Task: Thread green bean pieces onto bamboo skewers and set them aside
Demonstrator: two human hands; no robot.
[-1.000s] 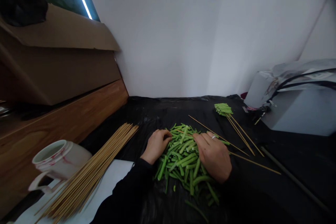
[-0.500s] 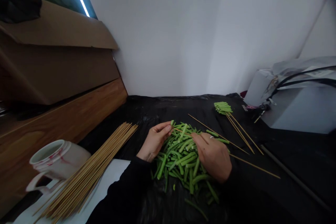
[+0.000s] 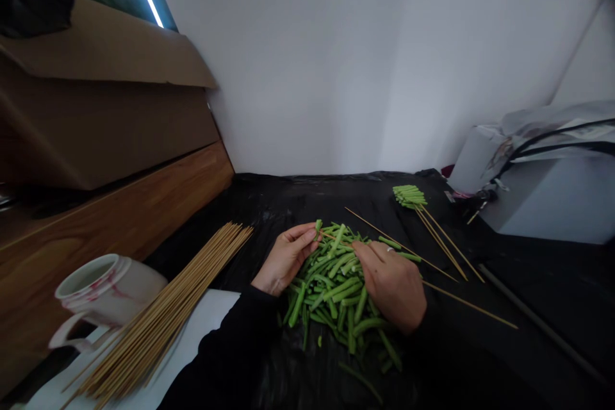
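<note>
Between thumb and fingers my left hand (image 3: 289, 257) pinches a short piece of green bean (image 3: 318, 226). The tip of a bamboo skewer (image 3: 461, 301) meets that piece. Closed round the skewer, my right hand (image 3: 391, 282) lies to the right, and the skewer's tail sticks out behind it. Under and between both hands spreads a pile of cut green beans (image 3: 339, 295). Another skewer (image 3: 372, 227) lies behind the pile. Farther back on the right are finished-looking skewers with rows of bean pieces (image 3: 408, 196) at their ends.
At the left, a bundle of bamboo skewers (image 3: 168, 314) rests on white paper (image 3: 218, 301) beside a white mug (image 3: 110, 288). A cardboard box (image 3: 120, 115) stands behind. Black plastic sheeting (image 3: 288, 192) covers the table. A white box (image 3: 552, 198) sits at the right.
My hands have shifted very slightly to the right with the bean piece and skewer. The grip of both hands looks the same.
</note>
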